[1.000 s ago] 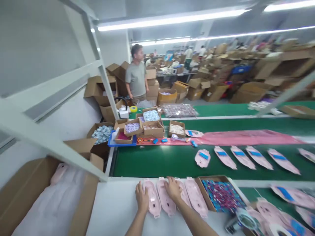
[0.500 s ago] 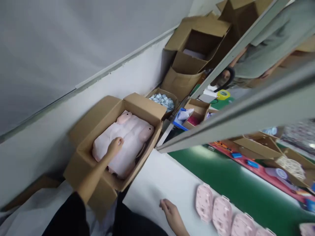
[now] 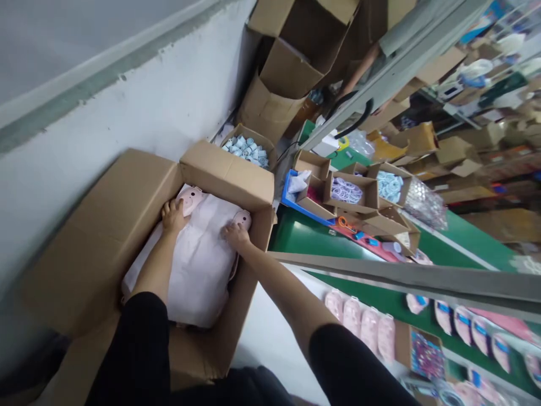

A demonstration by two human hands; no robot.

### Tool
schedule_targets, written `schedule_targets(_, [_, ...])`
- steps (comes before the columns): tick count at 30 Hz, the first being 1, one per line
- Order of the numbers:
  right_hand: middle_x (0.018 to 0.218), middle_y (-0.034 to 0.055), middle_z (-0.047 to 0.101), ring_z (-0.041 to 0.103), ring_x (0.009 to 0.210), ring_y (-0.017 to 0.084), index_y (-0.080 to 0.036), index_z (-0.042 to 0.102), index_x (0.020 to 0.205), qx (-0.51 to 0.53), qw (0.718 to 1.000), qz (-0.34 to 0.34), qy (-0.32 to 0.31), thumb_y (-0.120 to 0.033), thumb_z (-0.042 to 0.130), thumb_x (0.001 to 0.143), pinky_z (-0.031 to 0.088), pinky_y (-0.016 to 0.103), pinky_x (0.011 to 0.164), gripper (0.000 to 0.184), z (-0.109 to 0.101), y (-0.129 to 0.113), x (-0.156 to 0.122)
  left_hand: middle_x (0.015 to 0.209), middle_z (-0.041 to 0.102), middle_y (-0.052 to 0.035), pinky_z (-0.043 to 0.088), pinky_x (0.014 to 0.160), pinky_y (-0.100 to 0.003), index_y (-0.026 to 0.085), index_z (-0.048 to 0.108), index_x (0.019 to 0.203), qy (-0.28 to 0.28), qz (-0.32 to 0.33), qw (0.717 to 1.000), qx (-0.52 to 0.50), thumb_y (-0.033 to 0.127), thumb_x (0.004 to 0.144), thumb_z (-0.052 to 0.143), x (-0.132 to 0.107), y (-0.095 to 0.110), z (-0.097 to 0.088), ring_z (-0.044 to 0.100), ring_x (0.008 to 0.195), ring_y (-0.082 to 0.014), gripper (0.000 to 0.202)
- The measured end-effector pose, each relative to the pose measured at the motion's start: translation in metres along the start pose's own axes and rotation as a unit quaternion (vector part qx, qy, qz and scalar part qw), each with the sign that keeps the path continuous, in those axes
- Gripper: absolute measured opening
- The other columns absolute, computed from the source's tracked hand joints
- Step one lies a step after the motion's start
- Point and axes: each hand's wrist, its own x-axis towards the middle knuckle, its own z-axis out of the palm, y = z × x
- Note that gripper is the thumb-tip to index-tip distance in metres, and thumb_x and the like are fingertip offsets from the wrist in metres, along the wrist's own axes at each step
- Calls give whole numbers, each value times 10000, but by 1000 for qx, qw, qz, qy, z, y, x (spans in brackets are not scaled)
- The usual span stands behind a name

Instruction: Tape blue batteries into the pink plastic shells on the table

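Both my arms reach down into a large open cardboard box (image 3: 105, 237) on my left. It holds pale pink pig-shaped pieces under a thin white plastic sheet (image 3: 198, 270). My left hand (image 3: 174, 214) rests with curled fingers on the sheet beside one pink pig piece (image 3: 191, 197) at the far end. My right hand (image 3: 235, 235) presses on the sheet next to another pink piece (image 3: 243, 219). Whether either hand grips the sheet is unclear.
A row of pink pig pieces (image 3: 361, 324) lies on the white table (image 3: 274, 338). A grey frame bar (image 3: 401, 276) crosses above the green conveyor belt (image 3: 304, 237). Small cardboard boxes of parts (image 3: 350, 192) and stacked cartons (image 3: 291, 62) stand behind. Another person's arm (image 3: 359, 67) shows at top.
My view swung left from the table to the big box. My left hand moved further into the box, and my right hand left the table and joined it on the sheet.
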Motion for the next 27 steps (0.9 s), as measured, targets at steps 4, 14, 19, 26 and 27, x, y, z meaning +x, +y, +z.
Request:
schedule_targets(4, [1365,183,660,507,1328,313,-119,677,1287,10,999,-26,24,-104,465,996,236,530,1217,360,15,11,14,1469,475,-201,451,1053,-501,214,407,1544,49,-45,997,-49,309,743,779,-17,13,-23,521,1271,-392,888])
schedule_targets(14, [1228,151,688,639,1140,292,-199,692,1281,265,930,-80,243,-359,620,1017,474,425,1046,317,-40,43,-161,1386,653,-82,526,1099,-439,268,599,1338,-11,128,984,-127,450,695,846,-234,52,-201,631,1270,-307,713])
schedule_targets(19, [1254,136,677,643,1138,267,-212,710,1232,462,792,-117,382,-548,627,991,538,406,980,422,-5,73,-359,1457,581,-82,476,1165,-474,310,752,1130,-234,244,927,-161,564,628,885,-368,136,-298,575,1350,-324,578])
schedule_targets(26, [1290,108,713,654,1193,274,-223,734,1173,636,668,19,385,-620,714,904,500,455,1070,480,127,109,-569,1106,690,-106,575,916,-451,228,675,1047,-616,218,627,-424,652,336,956,-478,299,-228,691,1020,-331,874])
schedule_targets(27, [1225,101,738,671,1147,273,-214,734,1159,664,637,48,389,-641,739,871,515,449,1046,516,148,111,-594,1045,686,-98,588,831,-424,229,642,1016,-632,178,586,-475,681,331,941,-496,322,-207,696,940,-311,873])
